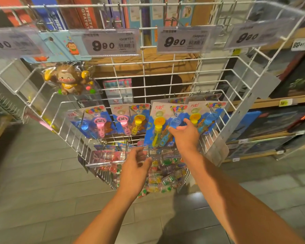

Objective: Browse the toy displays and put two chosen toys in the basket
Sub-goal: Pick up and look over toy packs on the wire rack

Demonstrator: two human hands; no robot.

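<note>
A white wire display rack (165, 88) carries hanging toys. On its middle row hang several blue blister cards of bubble wands. My right hand (184, 134) pinches one card with a yellow and a blue wand (158, 124), thumb and fingers on the blue bubble. Lower down, my left hand (134, 166) hovers with relaxed fingers and holds nothing, just in front of a bottom wire tray of small colourful packets (162, 180). A brown monkey toy in a clear bag (69, 80) hangs at the upper left. No shopping basket is in sight.
Price tags reading 9.90 (111, 43) line the top rail. Boxed games (88, 13) stand on a shelf behind. Wooden shelves with flat boxes (280, 120) run along the right. Grey tiled floor (42, 191) lies below and to the left.
</note>
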